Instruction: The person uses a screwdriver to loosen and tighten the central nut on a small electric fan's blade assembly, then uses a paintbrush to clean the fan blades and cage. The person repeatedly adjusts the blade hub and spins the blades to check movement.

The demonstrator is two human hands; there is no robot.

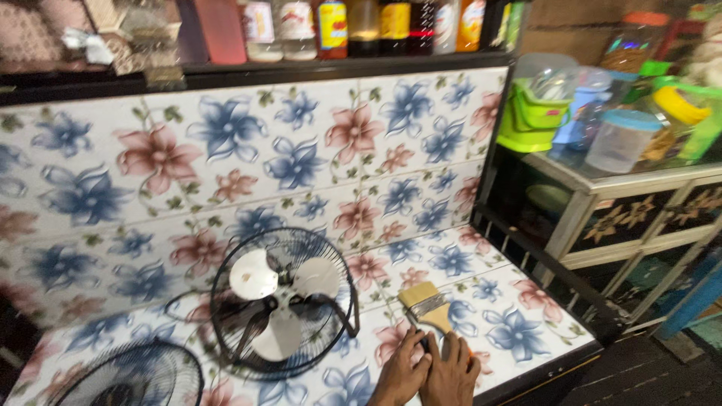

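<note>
- Head view looks down at a floral tiled counter (pixel 481 289), with both your hands low in the frame.
- Your left hand (pixel 401 372) and right hand (pixel 452 374) sit side by side, touching, fingers pressed together and curled around the handle end of one paintbrush (pixel 427 307).
- That brush lies on the tiles right above your hands, pale wooden head, bristles pointing away from you.
- Two fans: one black one with silver blades (pixel 280 299) stands left of the brush, and a second grille (pixel 128 376) pokes in at the bottom left corner.
- A row of bottles (pixel 361 26) lines the shelf up top.
- Plastic containers (pixel 594 113) crowd the cabinet on the right, too blurry to count.
</note>
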